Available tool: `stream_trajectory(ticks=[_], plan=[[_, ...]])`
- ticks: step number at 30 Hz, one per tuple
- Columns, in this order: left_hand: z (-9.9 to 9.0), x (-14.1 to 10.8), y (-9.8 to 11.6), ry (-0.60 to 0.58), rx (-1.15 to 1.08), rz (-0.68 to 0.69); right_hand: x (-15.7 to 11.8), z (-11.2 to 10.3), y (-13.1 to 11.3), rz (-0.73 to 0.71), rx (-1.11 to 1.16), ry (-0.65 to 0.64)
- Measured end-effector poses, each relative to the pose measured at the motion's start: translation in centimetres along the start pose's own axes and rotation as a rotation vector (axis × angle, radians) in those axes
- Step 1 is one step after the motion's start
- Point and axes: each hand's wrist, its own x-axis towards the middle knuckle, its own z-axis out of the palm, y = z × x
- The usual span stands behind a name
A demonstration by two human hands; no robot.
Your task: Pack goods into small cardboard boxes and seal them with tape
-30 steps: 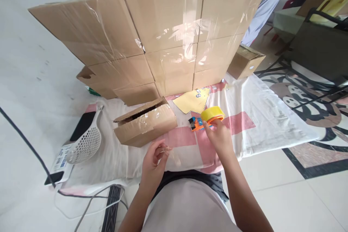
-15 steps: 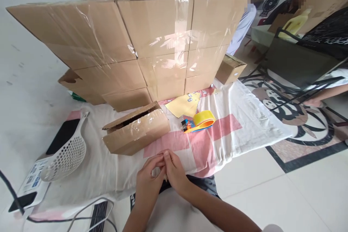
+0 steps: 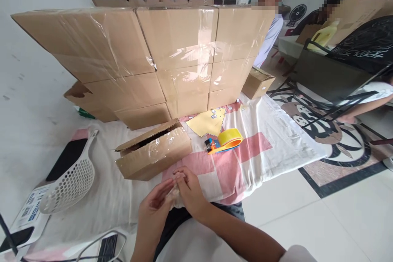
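My left hand (image 3: pixel 156 204) and my right hand (image 3: pixel 190 194) are close together above the table's near edge. Between them is a small crumpled piece of clear tape (image 3: pixel 174 193), partly hidden by the fingers. The right thumb and fingers pinch it, while the left fingers curl against its other side. Just beyond lies a narrow cardboard box (image 3: pixel 159 153) with a gap along its top flaps. To its right, a tape dispenser (image 3: pixel 225 141) with a yellow roll rests on the pink and white cloth (image 3: pixel 279 143).
A wall of taped cardboard boxes (image 3: pixel 181 41) stands across the back of the table. At left are a white perforated scoop (image 3: pixel 70 180), a black flat object (image 3: pixel 66 159) and a cable (image 3: pixel 123 237). People sit or stand beyond, near a dark chair (image 3: pixel 328 73).
My hands have drawn slightly apart, the left one moving left and down, and the clear tape between them now shows. The view has tilted up slightly.
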Motion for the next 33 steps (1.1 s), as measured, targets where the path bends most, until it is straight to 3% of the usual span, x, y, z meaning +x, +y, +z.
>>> stream_trajectory(ticks=[4,10,16,20,26,28,33], plan=[[-1.8,0.8,-0.5,0.142,-0.025,0.048,0.4,-1.5,0.1,0.018,-0.025,0.031],[-4.4,1.3,-1.1,0.295,-0.071,0.025,1.2,-7.1,-1.7,0.015,-0.093,0.242],[-7.4,2.4,-1.2,0.512,0.012,0.103,1.2,-11.3,-3.8,-0.105,-0.235,0.473],[-10.2,3.6,-0.6,0.564,0.341,0.112,1.7,-13.7,-4.7,-0.129,-0.351,0.614],[-12.2,7.5,-0.4,0.591,1.086,0.199,4.3,-16.8,-5.4,0.037,-0.464,0.687],[-12.3,8.5,-0.6,0.541,1.203,0.193,5.0,-17.2,-5.6,0.042,-0.515,0.672],[-11.5,8.7,-1.3,0.44,1.236,0.174,6.5,-16.6,-5.4,0.005,-0.534,0.648]])
